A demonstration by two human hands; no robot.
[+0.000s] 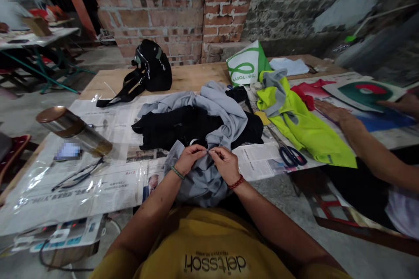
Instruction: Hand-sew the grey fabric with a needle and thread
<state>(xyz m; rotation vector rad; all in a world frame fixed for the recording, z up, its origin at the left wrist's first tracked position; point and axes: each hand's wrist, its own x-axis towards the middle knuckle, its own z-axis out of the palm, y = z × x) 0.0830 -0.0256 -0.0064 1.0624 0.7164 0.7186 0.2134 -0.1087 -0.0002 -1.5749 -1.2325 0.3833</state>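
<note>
My left hand (189, 158) and my right hand (225, 163) meet at the table's near edge, both pinching a fold of grey cloth (209, 113). The fingertips nearly touch; a thin thread or needle seems to run between them, too small to be sure. The grey cloth hangs over the edge toward my lap and trails back over a black garment (173, 128) piled behind it. A green band circles my left wrist, a red one my right.
Blue-handled scissors (292, 155) lie right of my hands beside a yellow-green garment (304, 126). Another person's hand (330, 111) rests flat at the right. A metal cylinder (73, 130), eyeglasses (78, 175), a black bag (153, 69) and a green-white bag (245, 66) sit on the newspaper-covered table (193, 76).
</note>
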